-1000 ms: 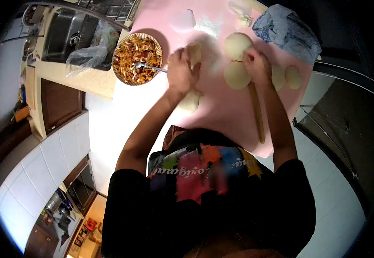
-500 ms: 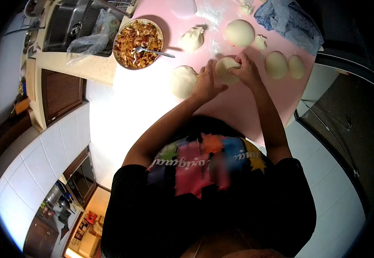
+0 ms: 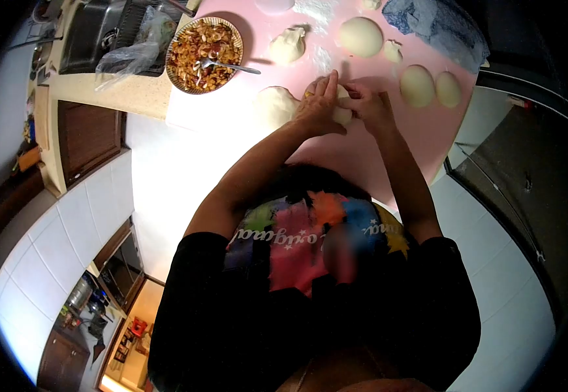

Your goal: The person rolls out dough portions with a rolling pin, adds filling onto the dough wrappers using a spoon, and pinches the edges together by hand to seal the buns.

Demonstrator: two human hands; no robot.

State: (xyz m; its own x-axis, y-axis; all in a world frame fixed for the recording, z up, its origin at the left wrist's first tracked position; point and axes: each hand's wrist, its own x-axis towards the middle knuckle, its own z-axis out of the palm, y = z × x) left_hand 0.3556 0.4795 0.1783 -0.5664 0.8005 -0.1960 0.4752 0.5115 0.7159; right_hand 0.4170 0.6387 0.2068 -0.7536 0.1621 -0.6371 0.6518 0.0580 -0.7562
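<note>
A round dough disc point(image 3: 343, 110) lies on the pink mat point(image 3: 408, 153), partly hidden between my hands. My left hand point(image 3: 319, 106) rests at its left side with fingers stretched out. With thumb and fingers together, my right hand point(image 3: 370, 111) holds the disc's right edge. A larger dough piece point(image 3: 275, 108) is just left of my left hand. Farther back are a gathered dough lump point(image 3: 287, 46), a round dough ball point(image 3: 360, 37) and a small dough bit point(image 3: 393, 51). Two more dough rounds, one point(image 3: 418, 85) beside the other point(image 3: 448, 89), sit at the right.
A plate of chopped filling point(image 3: 196, 80) with a spoon point(image 3: 235, 66) stands at the back left. Beyond it are a plastic bag point(image 3: 130, 55) and a sink point(image 3: 91, 39). Flour point(image 3: 322, 59) dusts the mat. A blue cloth point(image 3: 437, 32) lies at the back right.
Both hands have come back toward my body from farther up the mat. My left hand has shifted right, and my right hand has moved left onto the disc's edge. The view has tilted slightly.
</note>
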